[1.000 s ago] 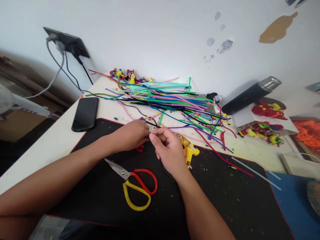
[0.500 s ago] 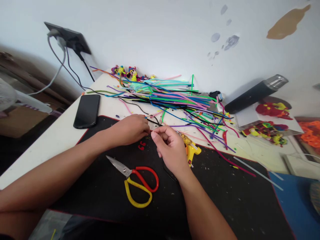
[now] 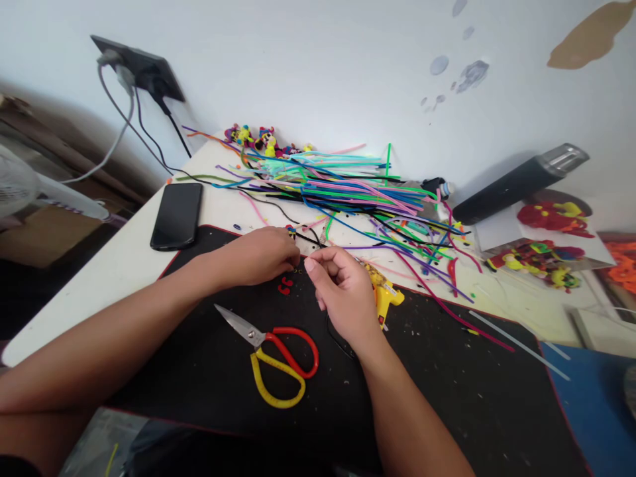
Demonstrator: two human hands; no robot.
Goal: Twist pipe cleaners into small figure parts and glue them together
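Note:
My left hand [image 3: 263,255] is closed, its fingertips bent down at the far side of the black mat [image 3: 437,384]. A small multicoloured piece [image 3: 291,230] shows just beyond its knuckles; whether the hand holds it is unclear. Just to the right, my right hand [image 3: 345,291] has thumb and forefinger pinched together, with anything between them too small to make out. Small red curled pieces [image 3: 285,286] lie below the left fingers. Nearer me are scissors [image 3: 258,339] with one red and one yellow handle, blades nearly together. Partly behind my right hand sits a yellow glue gun [image 3: 385,298].
Behind the hands spreads a heap of coloured pipe cleaners [image 3: 358,192]. A phone [image 3: 176,216] lies at the left. A dark flask [image 3: 517,185] leans at the right, near small colourful figures [image 3: 536,265]. Clear glue sticks [image 3: 519,344] lie across the mat's right edge.
The view has shifted slightly, so the table things sit a little differently in the picture. My hands are slightly further apart, and the small multicoloured piece beyond the left knuckles shows more.

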